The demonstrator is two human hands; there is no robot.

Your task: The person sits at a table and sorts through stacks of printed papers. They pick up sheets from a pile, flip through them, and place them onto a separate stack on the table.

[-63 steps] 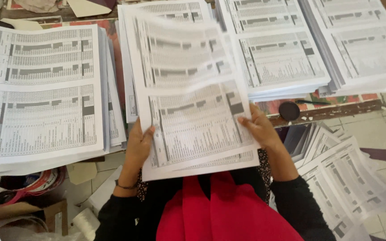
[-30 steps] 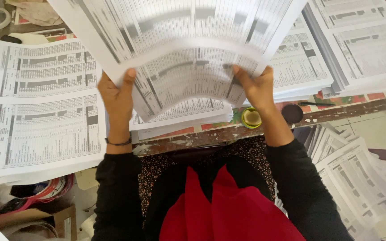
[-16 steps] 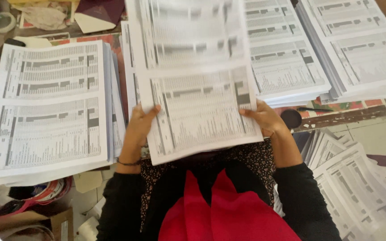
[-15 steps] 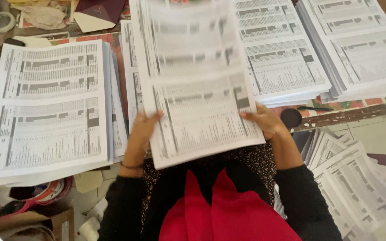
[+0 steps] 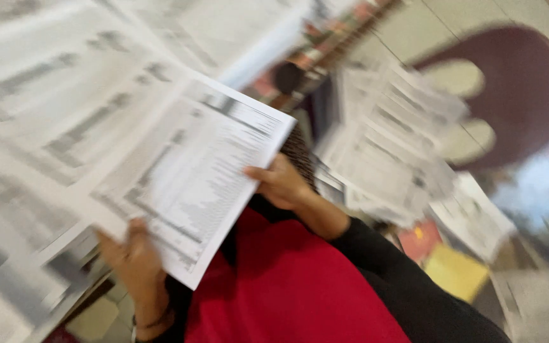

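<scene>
Motion blur is spread over the whole frame, so fine detail cannot be read. A sheaf of printed sheets (image 5: 185, 184), white with grey tables, is held tilted across the middle left of the frame. Its lower edge is gripped by the left hand (image 5: 131, 254) at the lower left, with the thumb laid on the top page and the other fingers hidden underneath. Its right edge is pinched by the right hand (image 5: 281, 184) near the centre of the frame, with the fingers closed against the paper. Both hands are thus closed on the same sheaf.

A dark bracelet (image 5: 150, 322) is worn on the left wrist, and a black sleeve (image 5: 401, 279) is seen on the right forearm, which runs down toward the lower right. A red cloth (image 5: 287, 286) is seen below the sheaf, in the lower middle. The upper left is filled by further paper stacks (image 5: 46, 95), very blurred. To the right of the right hand, a heap of loose printed sheets (image 5: 389, 146) is spread on the tiled floor (image 5: 452, 25), near a dark maroon shape (image 5: 522, 89) at the upper right. A yellow object (image 5: 455, 272) is seen at the lower right, its kind not to be told.
</scene>
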